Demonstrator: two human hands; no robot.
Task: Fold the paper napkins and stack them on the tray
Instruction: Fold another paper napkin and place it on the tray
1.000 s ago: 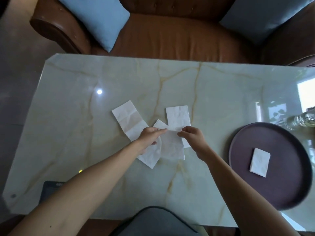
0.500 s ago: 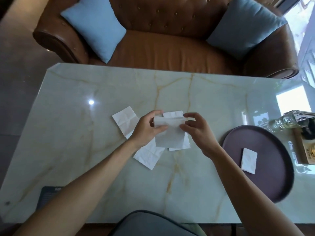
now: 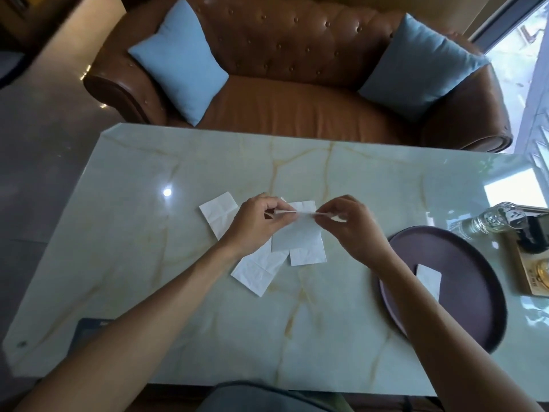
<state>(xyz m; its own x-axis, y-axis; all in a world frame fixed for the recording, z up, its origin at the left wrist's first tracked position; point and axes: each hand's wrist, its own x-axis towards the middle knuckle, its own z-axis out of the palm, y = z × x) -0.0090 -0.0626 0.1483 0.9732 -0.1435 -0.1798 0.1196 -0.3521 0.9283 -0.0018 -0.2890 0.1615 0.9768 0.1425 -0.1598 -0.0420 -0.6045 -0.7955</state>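
- Marble table (image 3: 124, 263), pale green with tan veins, a dark flat item (image 3: 89, 330) at its near left edge.
- Round dark purple tray (image 3: 475, 319) near right on table; one folded napkin (image 3: 428, 279) lies on it, partly hidden by right forearm.
- Long unfolded napkin (image 3: 255, 270) flat on table, running diagonally near-right to far-left under left wrist.
- Second flat napkin (image 3: 307, 256) just right of it, partly under the held one.
- Held napkin (image 3: 297, 234) lifted above table centre, hanging from its top edge.
- Left hand (image 3: 252, 223) pinches top edge at left, fingers curled.
- Right hand (image 3: 350, 226) pinches same edge at right, thumb and fingertips together.
- Clear glass bottle (image 3: 490, 221) and a wooden box (image 3: 531, 269) at table's right edge, beyond tray.
- Brown tufted leather sofa (image 3: 297, 108) behind table, left blue cushion (image 3: 181, 59), right blue cushion (image 3: 421, 65).
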